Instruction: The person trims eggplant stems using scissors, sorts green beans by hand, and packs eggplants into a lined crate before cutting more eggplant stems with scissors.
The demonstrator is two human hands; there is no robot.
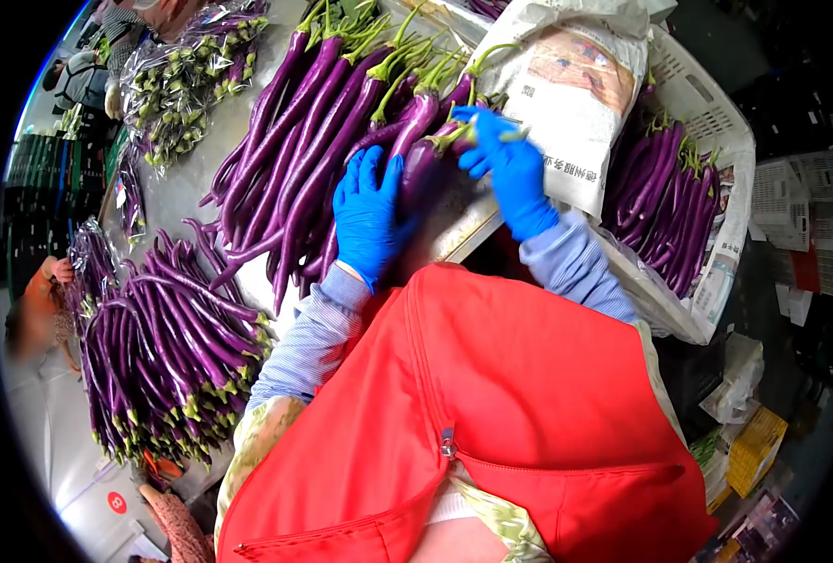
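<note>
My left hand (370, 218), in a blue glove, lies with fingers stretched over the lower part of a row of long purple eggplants (295, 141). Beside its thumb is a thicker eggplant (420, 178), smeared by motion, its green stem up and to the right. At that stem end is my right hand (512, 174), also gloved in blue, its fingers curled around the stem with the index finger reaching out. The exact finger contact is blurred. Another eggplant pile (168, 347) lies to the left, stems facing down.
Bagged eggplants (187, 89) lie at the upper left. On the right stands a white plastic crate (731, 141) with eggplants (665, 202) and a printed newspaper sheet (581, 103) over its edge. People's arms show at the left edge. A yellow box (756, 450) sits lower right.
</note>
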